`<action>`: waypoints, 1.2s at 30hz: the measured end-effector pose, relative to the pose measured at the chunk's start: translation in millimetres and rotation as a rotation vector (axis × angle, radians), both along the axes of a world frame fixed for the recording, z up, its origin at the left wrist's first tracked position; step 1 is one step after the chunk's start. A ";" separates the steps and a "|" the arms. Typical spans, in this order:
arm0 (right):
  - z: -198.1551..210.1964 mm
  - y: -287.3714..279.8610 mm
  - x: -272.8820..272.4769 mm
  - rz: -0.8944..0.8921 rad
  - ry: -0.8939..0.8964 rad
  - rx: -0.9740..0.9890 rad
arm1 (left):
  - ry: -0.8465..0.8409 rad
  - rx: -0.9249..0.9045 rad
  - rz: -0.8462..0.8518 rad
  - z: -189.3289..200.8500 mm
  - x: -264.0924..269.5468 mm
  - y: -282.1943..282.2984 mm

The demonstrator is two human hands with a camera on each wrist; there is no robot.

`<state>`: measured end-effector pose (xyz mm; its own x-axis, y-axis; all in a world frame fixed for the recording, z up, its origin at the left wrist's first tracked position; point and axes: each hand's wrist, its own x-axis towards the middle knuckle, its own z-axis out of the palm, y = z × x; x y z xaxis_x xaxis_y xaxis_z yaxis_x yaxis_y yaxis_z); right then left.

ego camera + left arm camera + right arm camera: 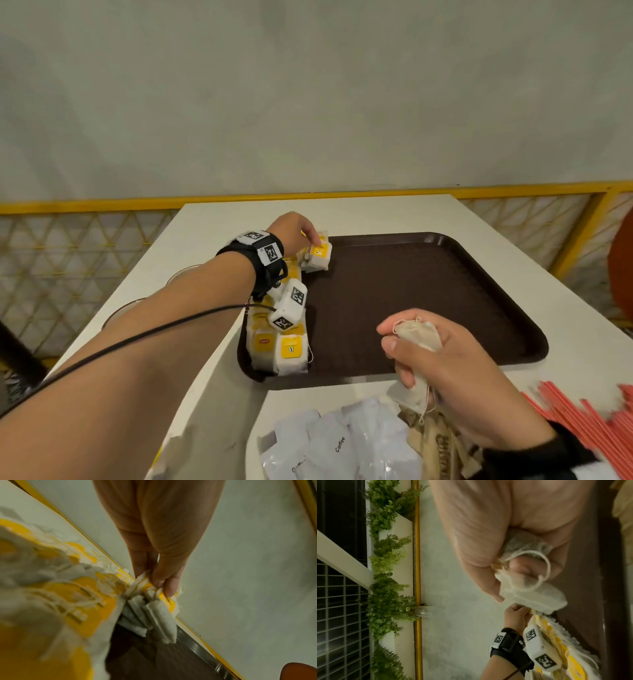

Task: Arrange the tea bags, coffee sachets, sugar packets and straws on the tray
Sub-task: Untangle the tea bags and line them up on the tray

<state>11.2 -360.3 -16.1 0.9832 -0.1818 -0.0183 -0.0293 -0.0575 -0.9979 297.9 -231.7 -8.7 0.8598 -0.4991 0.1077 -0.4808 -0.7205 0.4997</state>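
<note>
From the head view, a dark brown tray (428, 291) lies on a white table (565, 359). Along the tray's left edge runs a row of tea bags (277, 339) with yellow tags. At the far end of that row the left hand (294, 233) pinches a small bunch of tea bags (317, 257) between thumb and fingers, resting on the tray's far left corner. The right hand (442, 373) hovers over the tray's near edge, fist closed round more tea bags (strings dangling). Below it lie white coffee sachets (329, 442) and brown packets (438, 442); red straws (582, 421) lie to the right on the table.

From the left wrist, the fingertips (169, 589) clamp the tops of several bags (159, 619), which fan down onto the tray (163, 660).

From the right wrist, the right hand (513, 540) squeezes a wad of tea bags (532, 596), a string looping over one finger. The left hand (517, 616) shows beyond, at the row of tagged bags (565, 649).
</note>
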 end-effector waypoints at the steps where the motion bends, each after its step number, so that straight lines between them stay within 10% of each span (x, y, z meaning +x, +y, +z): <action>1: -0.4 -0.1 -0.1 -0.005 0.005 0.008 | 0.008 -0.001 -0.010 -0.8 0.7 0.6; 13: -7.3 0.7 3.1 -0.128 0.062 0.197 | -0.014 -0.213 0.060 18.3 -29.4 19.0; 24: -0.9 19.0 2.5 -0.058 0.114 0.850 | 0.352 -0.314 -0.328 16.1 -235.5 36.3; 36: -5.2 26.0 -1.6 -0.038 0.092 0.573 | 0.785 -0.887 -0.051 3.9 -243.8 68.4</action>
<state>9.6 -334.2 -21.2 0.9659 -0.1529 -0.2089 -0.1085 0.4936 -0.8629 54.1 -163.3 -4.7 0.8264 -0.5513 -0.1149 0.1618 0.0370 0.9861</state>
